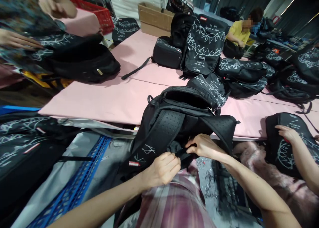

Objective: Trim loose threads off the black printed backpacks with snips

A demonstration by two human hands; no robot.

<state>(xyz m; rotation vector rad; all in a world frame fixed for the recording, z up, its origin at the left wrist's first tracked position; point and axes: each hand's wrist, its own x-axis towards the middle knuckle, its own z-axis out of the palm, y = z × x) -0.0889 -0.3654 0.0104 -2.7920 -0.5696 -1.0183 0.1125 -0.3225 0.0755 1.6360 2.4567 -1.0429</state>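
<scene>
A black backpack [171,121] leans against the table's near edge above my lap, its padded shoulder straps facing me and its top gaping. My left hand [164,168] is a closed fist around black fabric near the bottom of the backpack. Just to the right, my right hand [203,146] pinches dark fabric between the straps, with its fingertips partly hidden in the folds. What exactly lies under the fingers is too dark to make out. Behind the opening rests a printed black backpack [209,88] with white scribbled lines.
Several printed backpacks [206,45] stand on the pink table [99,102]. At left a co-worker's hand [20,40] touches an open backpack [87,62]; at right another person's hand [289,133] rests on one. A cardboard box [154,20] and a blue crate [82,178] are also in view.
</scene>
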